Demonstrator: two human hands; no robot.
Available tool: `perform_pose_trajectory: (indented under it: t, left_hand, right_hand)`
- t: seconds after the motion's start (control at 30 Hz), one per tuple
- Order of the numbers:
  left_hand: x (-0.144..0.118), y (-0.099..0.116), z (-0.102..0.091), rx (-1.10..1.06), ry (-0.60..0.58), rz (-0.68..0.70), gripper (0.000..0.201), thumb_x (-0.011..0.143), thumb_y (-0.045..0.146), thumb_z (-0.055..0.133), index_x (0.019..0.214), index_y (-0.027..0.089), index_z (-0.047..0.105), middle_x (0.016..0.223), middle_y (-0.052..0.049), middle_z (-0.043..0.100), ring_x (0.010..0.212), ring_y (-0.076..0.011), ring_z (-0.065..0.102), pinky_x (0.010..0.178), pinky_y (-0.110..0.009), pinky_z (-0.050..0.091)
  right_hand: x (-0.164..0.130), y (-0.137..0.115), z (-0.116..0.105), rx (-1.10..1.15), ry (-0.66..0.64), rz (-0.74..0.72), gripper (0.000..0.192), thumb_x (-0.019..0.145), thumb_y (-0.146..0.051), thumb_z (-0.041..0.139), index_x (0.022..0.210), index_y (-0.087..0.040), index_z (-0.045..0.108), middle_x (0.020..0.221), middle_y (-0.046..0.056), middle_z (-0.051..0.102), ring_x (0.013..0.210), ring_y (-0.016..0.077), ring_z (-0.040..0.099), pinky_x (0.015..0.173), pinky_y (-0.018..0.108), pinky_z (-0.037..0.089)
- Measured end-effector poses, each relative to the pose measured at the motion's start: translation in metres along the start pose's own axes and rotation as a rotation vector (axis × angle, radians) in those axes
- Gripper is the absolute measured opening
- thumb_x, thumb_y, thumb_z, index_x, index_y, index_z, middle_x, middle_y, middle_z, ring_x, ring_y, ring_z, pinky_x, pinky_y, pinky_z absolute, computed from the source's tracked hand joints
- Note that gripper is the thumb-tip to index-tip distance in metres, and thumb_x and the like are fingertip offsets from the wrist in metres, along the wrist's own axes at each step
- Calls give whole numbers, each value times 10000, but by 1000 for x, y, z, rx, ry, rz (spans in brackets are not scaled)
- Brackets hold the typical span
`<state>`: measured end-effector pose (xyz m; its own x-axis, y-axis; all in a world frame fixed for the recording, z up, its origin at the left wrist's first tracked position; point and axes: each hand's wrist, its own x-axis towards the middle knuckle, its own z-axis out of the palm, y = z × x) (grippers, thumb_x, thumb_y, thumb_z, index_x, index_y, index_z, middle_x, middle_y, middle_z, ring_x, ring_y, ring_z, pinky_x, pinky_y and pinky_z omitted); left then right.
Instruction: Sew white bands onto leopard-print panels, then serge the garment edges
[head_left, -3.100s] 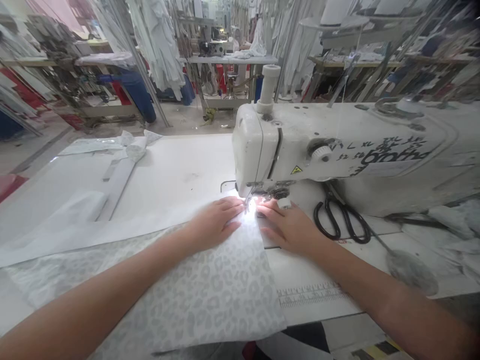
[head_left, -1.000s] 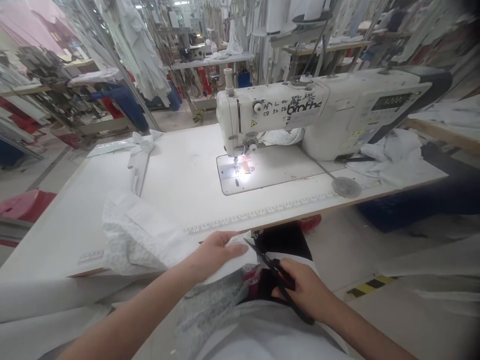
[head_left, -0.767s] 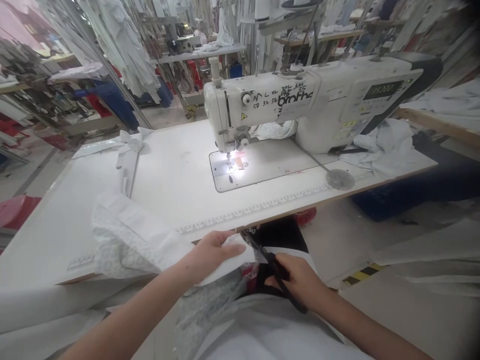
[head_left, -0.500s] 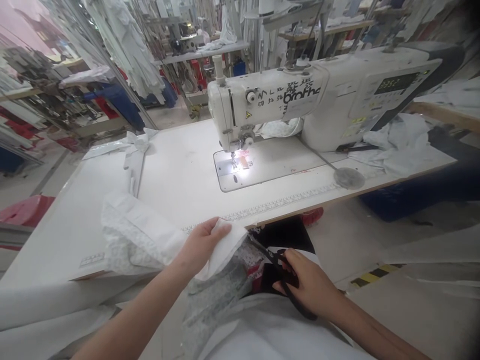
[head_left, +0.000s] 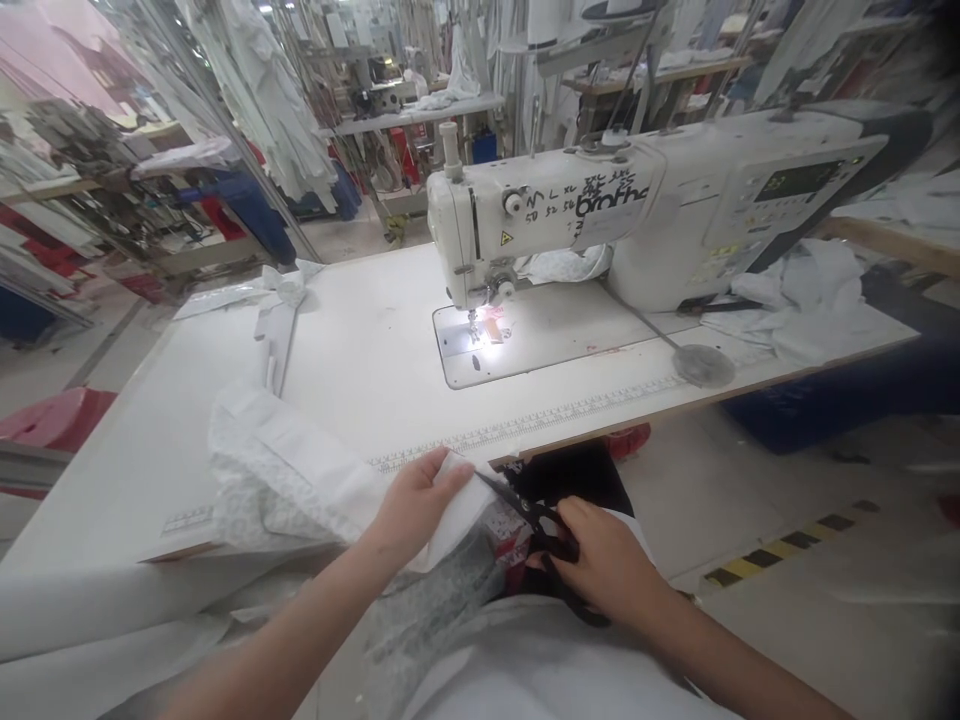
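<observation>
My left hand pinches the edge of a white fabric piece between thumb and fingers, at the front edge of the sewing table. The fabric trails left over the tabletop, and a patterned grey-white part hangs below the hand. In my right hand is a pair of black-handled scissors, the fingers through the handle loops. The blades point up and left and lie at the held fabric edge, close to my left fingertips. Whether the blades are fully closed is hard to make out.
A white sewing machine stands on the table, its needle area lit. A printed ruler strip runs along the front edge. Crumpled white cloth lies at the right, folded pieces at the left. A round metal disc sits near the front.
My right hand has moved left, bringing the scissor blades over the fabric edge beside my left fingers. My left hand keeps its pinch on the fabric. The view has shifted slightly.
</observation>
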<state>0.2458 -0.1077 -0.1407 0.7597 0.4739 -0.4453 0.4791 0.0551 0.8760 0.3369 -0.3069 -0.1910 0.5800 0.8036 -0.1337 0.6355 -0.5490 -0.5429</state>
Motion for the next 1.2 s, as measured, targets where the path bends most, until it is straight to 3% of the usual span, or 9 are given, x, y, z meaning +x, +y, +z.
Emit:
perform_pose_trajectory:
  t: [0.3,0.43,0.5,0.63,0.77,0.9,1.0,1.1,1.2]
  left_hand:
    - [-6,-11,10,88,-104,58,363,727,514,569,862,182,627,790,-38,672,721,-205,609,595,-268,459]
    - [-12,-2,-5,286,-243,119,341,816,483,462,911,205,635,778,-26,670,720,-199,609,638,-275,460]
    - [-5,12,-19,483,-166,223,325,838,450,437,943,224,646,830,-27,681,762,-208,615,682,-285,459]
    - [39,36,-40,925,190,503,309,869,356,389,1040,263,629,1014,-24,665,915,-242,595,795,-338,426]
    - [87,37,-37,1064,243,554,341,876,362,390,1130,185,531,993,-78,640,840,-233,588,709,-333,444]
    - [103,30,-33,1165,232,774,239,884,312,402,910,147,573,985,-93,576,901,-212,521,797,-335,425]
    - [97,31,-35,1238,184,833,286,905,288,352,829,160,597,938,-75,569,903,-207,495,843,-364,402]
    - [80,32,-36,1232,152,783,260,891,288,371,891,175,606,971,-71,568,947,-218,476,841,-383,401]
    - [65,31,-30,1251,130,741,191,800,247,494,947,177,593,1077,-82,542,1060,-259,422,870,-413,387]
  right_hand:
    - [-3,4,12,112,0,32,284,714,-364,643,660,-198,419,688,-4,531,612,162,491,526,239,310]
    - [-7,11,12,209,-43,15,266,748,-337,601,617,-195,418,627,-19,513,566,144,479,516,230,310]
    - [-6,13,1,175,3,8,268,728,-314,606,607,-196,398,621,-23,501,563,140,475,512,229,306]
    - [23,17,-39,9,171,61,222,718,-378,602,732,-199,472,744,12,551,660,173,524,527,236,328]
    - [82,39,-83,-221,305,94,373,735,-465,575,922,-145,531,892,107,562,812,247,537,636,289,397]
    - [125,61,-102,-408,435,92,488,742,-440,586,1029,-50,525,984,197,543,953,336,500,796,404,412]
    - [121,49,-88,-357,577,-171,383,812,-291,516,1093,-32,502,1106,229,516,1066,339,449,882,451,386]
    - [95,17,-58,-83,352,-562,180,870,-237,444,953,-140,570,961,117,608,916,226,540,793,353,457]
    - [75,-13,-33,111,197,-728,190,871,-205,432,751,-175,576,722,46,603,713,166,545,661,295,469]
